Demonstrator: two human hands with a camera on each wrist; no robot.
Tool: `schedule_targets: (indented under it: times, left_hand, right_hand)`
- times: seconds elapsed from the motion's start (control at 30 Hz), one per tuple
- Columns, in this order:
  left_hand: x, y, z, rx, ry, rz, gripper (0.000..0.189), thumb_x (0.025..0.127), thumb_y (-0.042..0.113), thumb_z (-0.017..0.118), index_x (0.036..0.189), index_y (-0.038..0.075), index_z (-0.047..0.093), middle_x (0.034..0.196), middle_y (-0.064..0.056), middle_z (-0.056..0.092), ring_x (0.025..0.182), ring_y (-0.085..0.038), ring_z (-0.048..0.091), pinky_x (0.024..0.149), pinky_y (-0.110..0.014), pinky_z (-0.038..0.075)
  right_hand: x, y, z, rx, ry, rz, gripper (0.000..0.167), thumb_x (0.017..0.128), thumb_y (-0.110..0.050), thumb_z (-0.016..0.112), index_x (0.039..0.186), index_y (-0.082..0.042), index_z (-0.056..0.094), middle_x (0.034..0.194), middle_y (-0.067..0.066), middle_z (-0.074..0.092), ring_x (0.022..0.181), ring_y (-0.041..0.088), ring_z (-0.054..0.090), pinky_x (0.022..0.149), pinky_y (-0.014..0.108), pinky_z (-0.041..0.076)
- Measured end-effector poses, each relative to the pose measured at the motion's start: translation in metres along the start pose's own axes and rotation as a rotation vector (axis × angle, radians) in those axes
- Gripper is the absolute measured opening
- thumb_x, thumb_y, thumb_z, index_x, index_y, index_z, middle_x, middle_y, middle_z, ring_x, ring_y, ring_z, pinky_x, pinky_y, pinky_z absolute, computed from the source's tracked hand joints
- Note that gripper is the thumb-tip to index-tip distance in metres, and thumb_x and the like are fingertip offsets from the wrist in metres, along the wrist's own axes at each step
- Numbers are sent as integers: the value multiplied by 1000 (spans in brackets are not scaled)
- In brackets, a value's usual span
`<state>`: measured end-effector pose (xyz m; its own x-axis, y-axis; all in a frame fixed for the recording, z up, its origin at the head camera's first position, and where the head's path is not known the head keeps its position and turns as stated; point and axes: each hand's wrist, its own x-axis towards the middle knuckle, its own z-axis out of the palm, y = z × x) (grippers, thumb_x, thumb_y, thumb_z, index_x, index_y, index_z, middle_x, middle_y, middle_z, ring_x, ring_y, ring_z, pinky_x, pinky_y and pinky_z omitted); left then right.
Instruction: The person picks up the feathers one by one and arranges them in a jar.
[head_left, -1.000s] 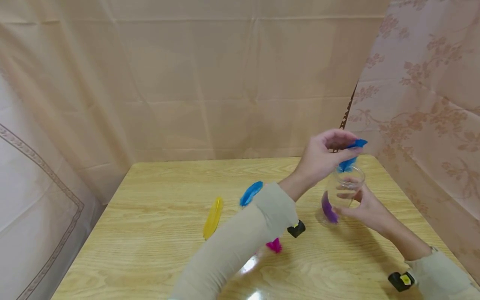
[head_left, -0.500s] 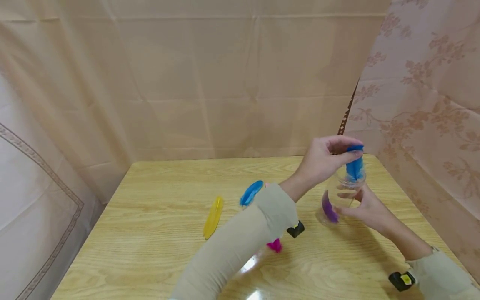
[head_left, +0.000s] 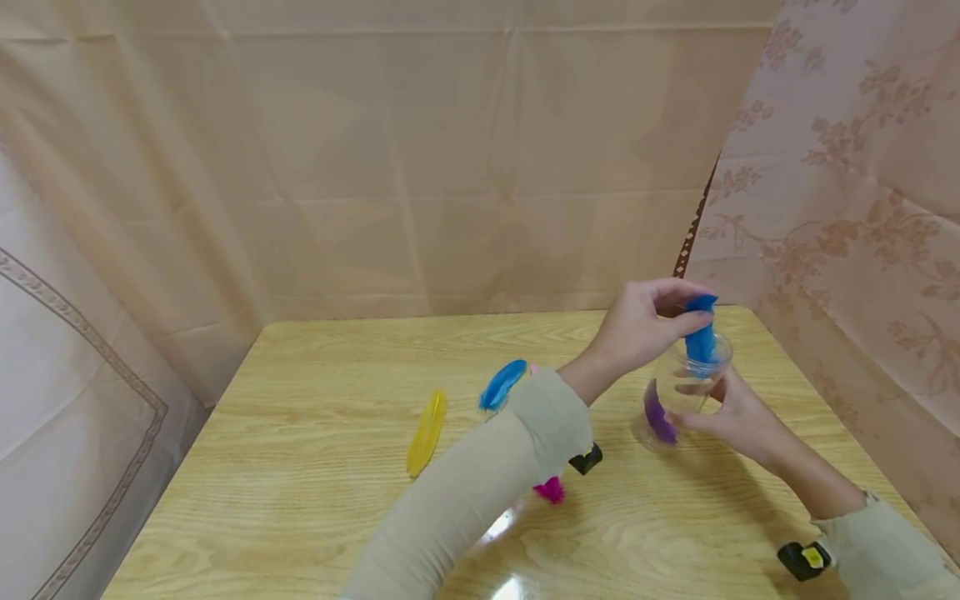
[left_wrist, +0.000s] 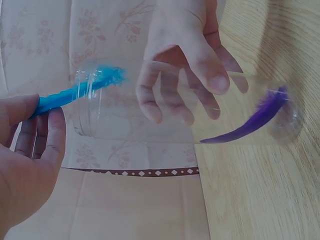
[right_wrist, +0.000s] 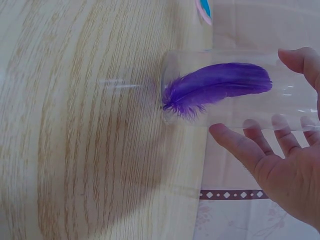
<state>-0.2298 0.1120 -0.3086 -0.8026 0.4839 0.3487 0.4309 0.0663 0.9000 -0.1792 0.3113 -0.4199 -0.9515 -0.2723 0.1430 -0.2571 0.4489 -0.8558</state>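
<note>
My left hand (head_left: 643, 325) pinches a blue feather (head_left: 701, 333) over a clear jar (head_left: 686, 387). The feather's fluffy end (left_wrist: 110, 75) reaches down inside the jar's mouth, while its other end sits between thumb and fingers. My right hand (head_left: 727, 417) grips the jar round its side, thumb on one side and fingers behind. Inside, a purple feather (right_wrist: 220, 85) stands on its fluffy end and leans against the wall. The jar is upright on the wooden table (head_left: 315, 533).
Left of the arm lie a yellow feather (head_left: 427, 435) and a second blue feather (head_left: 502, 385). A magenta feather (head_left: 551, 490) pokes out from under the left sleeve, and a bit of pink (head_left: 534, 369) shows above it. Beige curtains (head_left: 450, 167) hang behind the table.
The left hand has lowered the blue feather from above the rim, so its fluffy end is now in the jar's mouth. The right hand and jar have stayed in place.
</note>
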Motion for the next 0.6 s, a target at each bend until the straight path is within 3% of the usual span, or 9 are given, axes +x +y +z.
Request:
schedule_targets:
  times: [0.07, 0.13, 0.37, 0.6]
  left_hand:
    - [0, -1, 0, 12, 2, -7, 22, 93, 10, 75, 115, 9, 75, 100, 5, 73, 81, 1, 64, 74, -13, 54]
    - [0, -2, 0, 25, 3, -15, 22, 93, 10, 75, 115, 9, 75, 99, 5, 72, 81, 1, 64, 73, -13, 54]
    - [-2, -5, -1, 45, -6, -18, 21, 94, 10, 74, 115, 8, 74, 97, 4, 71, 80, 0, 64, 71, -14, 55]
    - [-3, -6, -2, 40, -5, -26, 22, 94, 10, 74, 115, 9, 74, 97, 5, 71, 81, 0, 63, 72, -14, 55]
  right_hand:
    - [0, 0, 0, -1, -1, 4, 89, 89, -8, 79, 155, -20, 21, 141, 23, 46, 109, 0, 56, 81, 35, 58]
    - [0, 0, 0, -6, 0, 12, 90, 89, -9, 80, 156, -20, 20, 141, 23, 45, 111, 4, 58, 83, 37, 58]
    - [0, -1, -1, -17, -3, 39, 95, 89, -12, 80, 158, -18, 15, 144, 22, 43, 122, 46, 54, 87, 42, 57]
    - [0, 1, -1, -18, -8, 27, 95, 90, -11, 79, 159, -20, 14, 149, 19, 37, 122, 49, 52, 86, 43, 56]
